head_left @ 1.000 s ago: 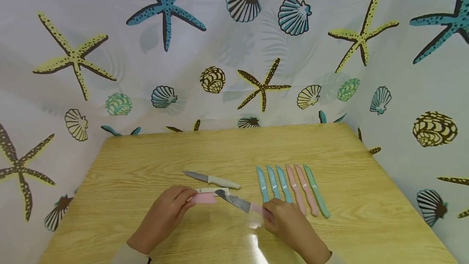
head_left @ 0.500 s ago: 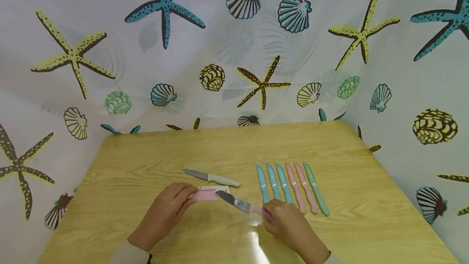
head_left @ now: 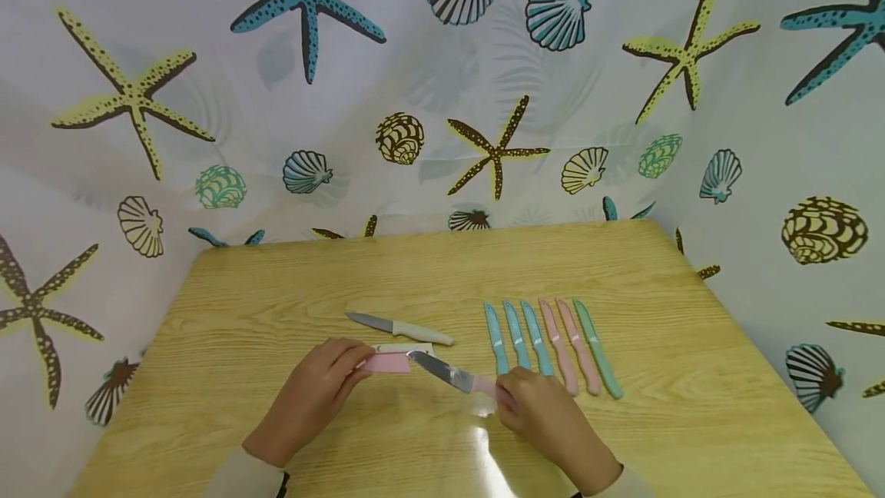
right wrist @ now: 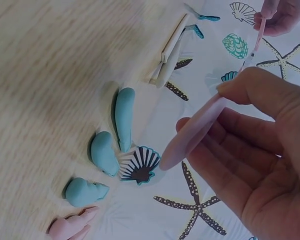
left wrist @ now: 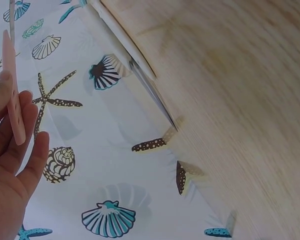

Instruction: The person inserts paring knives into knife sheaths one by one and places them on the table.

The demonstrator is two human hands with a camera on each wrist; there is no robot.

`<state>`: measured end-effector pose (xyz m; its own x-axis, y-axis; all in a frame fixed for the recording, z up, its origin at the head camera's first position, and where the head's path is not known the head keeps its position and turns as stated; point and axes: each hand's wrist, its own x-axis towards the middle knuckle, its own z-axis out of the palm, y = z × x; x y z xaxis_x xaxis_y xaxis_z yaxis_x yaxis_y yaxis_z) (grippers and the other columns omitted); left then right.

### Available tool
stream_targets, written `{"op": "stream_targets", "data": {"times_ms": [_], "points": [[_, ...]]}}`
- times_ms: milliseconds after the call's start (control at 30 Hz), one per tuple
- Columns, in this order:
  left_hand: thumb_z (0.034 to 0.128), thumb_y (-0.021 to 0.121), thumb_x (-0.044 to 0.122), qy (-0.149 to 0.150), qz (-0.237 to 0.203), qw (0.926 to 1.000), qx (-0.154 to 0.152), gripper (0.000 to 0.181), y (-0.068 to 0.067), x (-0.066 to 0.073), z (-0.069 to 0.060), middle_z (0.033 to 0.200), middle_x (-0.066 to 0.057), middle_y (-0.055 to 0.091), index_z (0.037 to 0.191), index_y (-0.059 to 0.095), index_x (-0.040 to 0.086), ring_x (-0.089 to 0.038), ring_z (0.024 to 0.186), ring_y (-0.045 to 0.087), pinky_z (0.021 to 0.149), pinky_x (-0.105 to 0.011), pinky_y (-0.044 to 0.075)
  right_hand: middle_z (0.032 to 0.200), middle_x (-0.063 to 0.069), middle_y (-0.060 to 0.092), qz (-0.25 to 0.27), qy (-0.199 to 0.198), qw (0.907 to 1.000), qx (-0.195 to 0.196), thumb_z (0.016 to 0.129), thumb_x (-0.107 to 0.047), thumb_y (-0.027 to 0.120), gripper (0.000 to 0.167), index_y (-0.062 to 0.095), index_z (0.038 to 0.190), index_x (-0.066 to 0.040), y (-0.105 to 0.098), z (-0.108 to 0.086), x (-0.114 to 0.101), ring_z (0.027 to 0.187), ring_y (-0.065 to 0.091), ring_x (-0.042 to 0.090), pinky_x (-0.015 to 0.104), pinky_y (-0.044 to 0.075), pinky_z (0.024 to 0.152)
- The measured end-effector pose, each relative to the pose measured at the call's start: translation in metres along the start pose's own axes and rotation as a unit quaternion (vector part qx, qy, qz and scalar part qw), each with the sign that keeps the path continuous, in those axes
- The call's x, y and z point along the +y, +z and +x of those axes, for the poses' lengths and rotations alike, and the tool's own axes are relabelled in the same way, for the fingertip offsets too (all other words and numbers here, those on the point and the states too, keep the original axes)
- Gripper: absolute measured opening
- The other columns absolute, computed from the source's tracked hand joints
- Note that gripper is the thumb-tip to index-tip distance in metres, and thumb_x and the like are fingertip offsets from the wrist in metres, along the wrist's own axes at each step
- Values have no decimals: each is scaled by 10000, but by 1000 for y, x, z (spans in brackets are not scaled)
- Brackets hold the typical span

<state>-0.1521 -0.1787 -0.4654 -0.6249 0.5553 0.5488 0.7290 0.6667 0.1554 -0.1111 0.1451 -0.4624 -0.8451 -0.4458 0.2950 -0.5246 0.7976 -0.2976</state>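
My left hand (head_left: 314, 383) pinches a pink knife sheath (head_left: 387, 362) between thumb and fingers, held above the table; the left wrist view shows the sheath (left wrist: 12, 92) edge-on. My right hand (head_left: 542, 413) grips a knife by its pale pink handle (right wrist: 195, 132). Its bare steel blade (head_left: 442, 371) points left, with the tip at the sheath's right end. Whether tip and sheath touch, I cannot tell. Behind them on the table lie a white sheath (head_left: 422, 347) and an unsheathed knife with a cream handle (head_left: 423, 333), its blade pointing left.
Right of centre, sheathed knives lie in a row on the wooden table (head_left: 276, 275): several blue ones (head_left: 514, 329), two pink ones (head_left: 574, 344) and a green one (head_left: 598, 348) at the right end. My right hand is close to their handles. A patterned curtain (head_left: 415, 83) surrounds the table.
The head view has tilted down slightly, so everything sits higher in it. The knife's blade has turned a little, its tip staying near the sheath's end. Both hands keep their holds.
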Motion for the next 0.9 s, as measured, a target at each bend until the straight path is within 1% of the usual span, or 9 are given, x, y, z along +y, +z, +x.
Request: {"op": "stream_targets", "data": {"times_ms": [133, 200, 333, 433, 567, 700, 767, 900], "points": [[795, 769, 120, 90, 24, 9998, 164, 333, 0, 1, 0, 1065, -2, 637, 1112, 671, 90, -149, 954, 606, 786, -321, 541, 717, -19, 595, 9, -73, 10000, -62, 751, -10, 735, 89, 690, 823, -35, -1, -1, 0, 548, 410, -14, 77, 386, 492], [789, 771, 112, 109, 15, 9998, 190, 340, 0, 1, 0, 1064, -3, 636, 1112, 669, 92, -153, 954, 607, 785, -324, 541, 722, -17, 597, 6, -117, 9999, -81, 752, -10, 738, 88, 686, 819, -35, -2, -1, 0, 554, 414, -12, 82, 393, 499], [821, 741, 116, 88, -26, 9999, 81, 305, -1, 1, -1, 1067, -2, 628, 1115, 665, 90, -154, 966, 602, 803, -319, 536, 716, -28, 582, 12, -210, 9997, -144, 745, -9, 741, 93, 677, 802, -44, -4, -2, 0, 566, 412, -10, 102, 394, 503], [852, 710, 125, 137, -91, 9998, 59, 266, -1, 1, -1, 1066, -3, 621, 1110, 663, 83, -159, 974, 598, 816, -317, 530, 700, -47, 549, -76, -384, 9991, -189, 729, -15, 763, 125, 657, 779, -59, -6, -2, 3, 571, 406, -7, 108, 386, 505], [874, 688, 130, 217, -132, 9996, 82, 242, 0, 1, -2, 1073, -12, 617, 1108, 660, 78, -163, 986, 594, 823, -307, 528, 688, -51, 538, -265, -671, 9973, -119, 701, -24, 805, 181, 640, 758, -72, -9, 0, 6, 570, 431, 3, 101, 390, 514], [888, 672, 120, 219, -204, 9996, -8, 238, 0, 2, -3, 1098, -29, 611, 1119, 653, 67, -163, 1015, 593, 836, -275, 527, 694, -46, 559, -281, -799, 9964, -72, 694, -19, 813, 196, 633, 740, -79, -10, 1, 8, 567, 444, 5, 95, 394, 519], [892, 667, 108, 188, -332, 9993, -16, 244, 1, 1, -3, 1116, -39, 612, 1130, 653, 56, -166, 1036, 596, 854, -251, 518, 676, -61, 528, -248, -859, 9960, -81, 695, -9, 801, 203, 617, 728, -89, -10, 1, 9, 559, 410, -5, 89, 374, 508], [871, 678, 50, 207, -745, 9969, 162, 283, 3, -1, -5, 1136, -60, 623, 1153, 652, 46, -193, 1044, 615, 888, -192, 491, 647, -91, 455, -97, -906, 9957, -147, 701, 12, 774, 243, 567, 701, -116, -11, 2, 14, 544, 352, -28, 73, 339, 485]]}}
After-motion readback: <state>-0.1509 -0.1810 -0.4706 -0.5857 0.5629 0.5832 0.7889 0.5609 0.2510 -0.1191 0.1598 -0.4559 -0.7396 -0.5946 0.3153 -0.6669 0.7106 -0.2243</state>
